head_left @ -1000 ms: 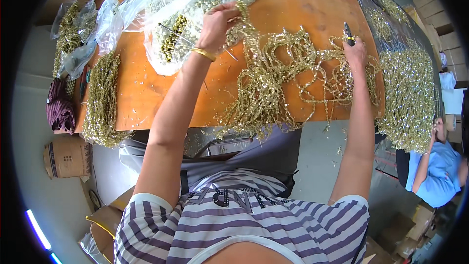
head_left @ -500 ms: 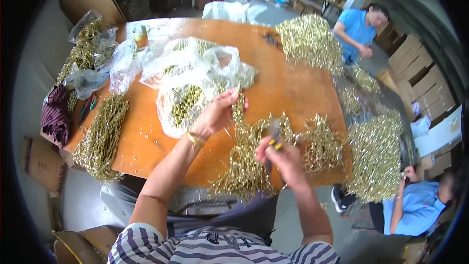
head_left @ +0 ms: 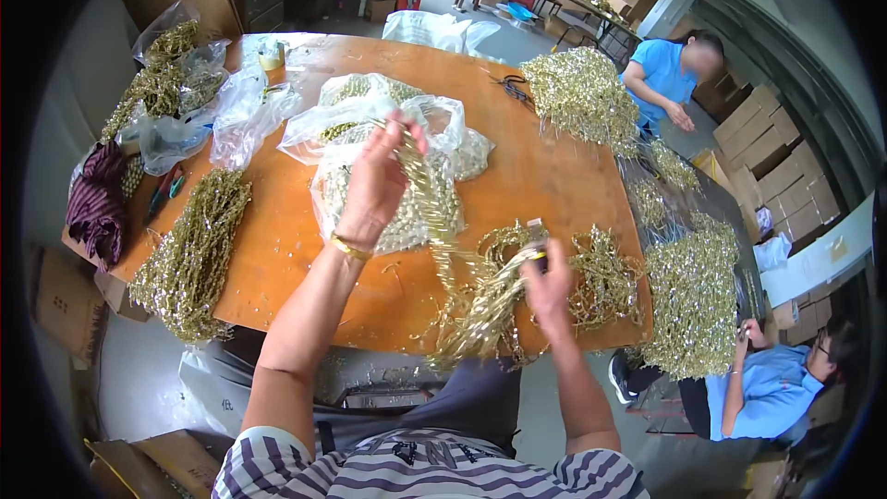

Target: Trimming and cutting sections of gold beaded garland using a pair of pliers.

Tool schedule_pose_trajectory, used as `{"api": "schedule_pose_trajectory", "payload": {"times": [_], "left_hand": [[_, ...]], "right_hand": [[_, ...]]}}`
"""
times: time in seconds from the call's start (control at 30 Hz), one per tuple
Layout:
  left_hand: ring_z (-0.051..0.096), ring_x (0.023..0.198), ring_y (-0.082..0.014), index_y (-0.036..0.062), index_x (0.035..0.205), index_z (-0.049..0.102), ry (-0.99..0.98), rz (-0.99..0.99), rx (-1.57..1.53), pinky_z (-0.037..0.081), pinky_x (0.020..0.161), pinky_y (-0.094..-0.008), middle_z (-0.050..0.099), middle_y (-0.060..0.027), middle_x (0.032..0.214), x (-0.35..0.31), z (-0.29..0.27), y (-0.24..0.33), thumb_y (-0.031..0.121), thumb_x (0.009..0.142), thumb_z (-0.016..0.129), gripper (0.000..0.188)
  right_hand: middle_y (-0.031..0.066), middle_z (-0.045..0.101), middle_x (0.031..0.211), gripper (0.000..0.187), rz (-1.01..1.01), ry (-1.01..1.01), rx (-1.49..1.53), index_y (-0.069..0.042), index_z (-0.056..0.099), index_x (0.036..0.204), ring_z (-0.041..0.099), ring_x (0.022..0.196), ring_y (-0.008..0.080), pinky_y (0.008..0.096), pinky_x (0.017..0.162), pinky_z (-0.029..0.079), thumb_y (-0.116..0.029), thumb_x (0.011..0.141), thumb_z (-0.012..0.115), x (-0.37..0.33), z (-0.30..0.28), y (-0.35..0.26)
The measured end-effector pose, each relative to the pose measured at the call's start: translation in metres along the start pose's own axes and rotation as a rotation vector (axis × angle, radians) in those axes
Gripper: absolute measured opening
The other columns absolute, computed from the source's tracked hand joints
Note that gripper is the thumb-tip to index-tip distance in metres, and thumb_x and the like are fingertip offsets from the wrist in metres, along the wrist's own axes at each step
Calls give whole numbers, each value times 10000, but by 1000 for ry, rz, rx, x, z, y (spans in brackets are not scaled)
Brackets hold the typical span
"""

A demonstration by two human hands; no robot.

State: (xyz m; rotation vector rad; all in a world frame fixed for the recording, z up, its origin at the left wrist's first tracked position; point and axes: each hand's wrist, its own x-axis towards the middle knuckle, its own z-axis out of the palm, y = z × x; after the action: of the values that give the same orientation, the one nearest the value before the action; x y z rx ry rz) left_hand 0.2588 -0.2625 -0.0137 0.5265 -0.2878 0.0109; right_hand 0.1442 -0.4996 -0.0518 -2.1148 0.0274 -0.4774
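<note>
My left hand point(head_left: 377, 180) is raised over the bags, its fingers pinched on the upper end of a gold glitter garland point(head_left: 423, 194). The garland hangs down toward a loose gold heap point(head_left: 480, 310) at the table's near edge, smeared by motion. In my right hand point(head_left: 552, 291), closed beside that heap, are pliers point(head_left: 539, 261) with dark and yellow handles; their jaws are blurred. Under my left hand lie clear plastic bags point(head_left: 434, 120) of gold and pale beads. A smaller tangle of gold strands point(head_left: 605, 282) rests right of my right hand.
A long gold bundle point(head_left: 199, 249) lies at the table's left, near red-and-green-handled pliers point(head_left: 168, 187) and a dark striped cloth point(head_left: 97, 203). Scissors point(head_left: 511, 86) lie at the far right. Gold piles point(head_left: 693, 296) cover the side table, where two people in blue sit or stand.
My left hand has lifted away and slightly left, drawing the garland up from the heap. My right hand has shifted slightly right with the pliers. The view has tilted a little.
</note>
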Motion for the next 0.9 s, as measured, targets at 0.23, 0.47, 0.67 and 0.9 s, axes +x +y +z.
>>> {"api": "schedule_pose_trajectory", "payload": {"times": [0.23, 0.47, 0.67, 0.9], "left_hand": [[543, 799, -142, -5, 1121, 460, 127, 135, -295, 469, 777, -264, 567, -97, 993, -52, 40, 87, 190, 844, 552, 351], [440, 648, -84, 11, 1193, 331, -376, 158, -510, 401, 556, -223, 464, -66, 939, -140, 82, 144, 154, 886, 475, 368], [456, 595, -81, 39, 1110, 409, -286, 63, -422, 434, 524, -228, 437, -37, 826, -172, 20, 161, 35, 800, 548, 340], [432, 587, -101, -39, 1183, 360, -17, 48, -330, 420, 502, -201, 485, -102, 843, -175, 10, 135, 137, 872, 493, 381]], "right_hand": [[55, 532, 769, 191, 127, 255, -13, -3, 526, 861, 501, 695, 118, 266, 596, 396, -132, 730, 580, 54, -67, 43], [92, 546, 683, 308, -14, -220, -439, 10, 563, 828, 508, 650, 151, 302, 618, 420, -245, 696, 673, 53, -36, 85], [41, 545, 668, 255, 26, -55, -411, -26, 539, 919, 503, 624, 112, 261, 586, 413, -236, 793, 612, 23, -20, 19], [140, 521, 1002, 331, -409, -184, -527, -31, 537, 978, 514, 941, 301, 359, 819, 416, -167, 709, 673, -26, 49, 42]]}}
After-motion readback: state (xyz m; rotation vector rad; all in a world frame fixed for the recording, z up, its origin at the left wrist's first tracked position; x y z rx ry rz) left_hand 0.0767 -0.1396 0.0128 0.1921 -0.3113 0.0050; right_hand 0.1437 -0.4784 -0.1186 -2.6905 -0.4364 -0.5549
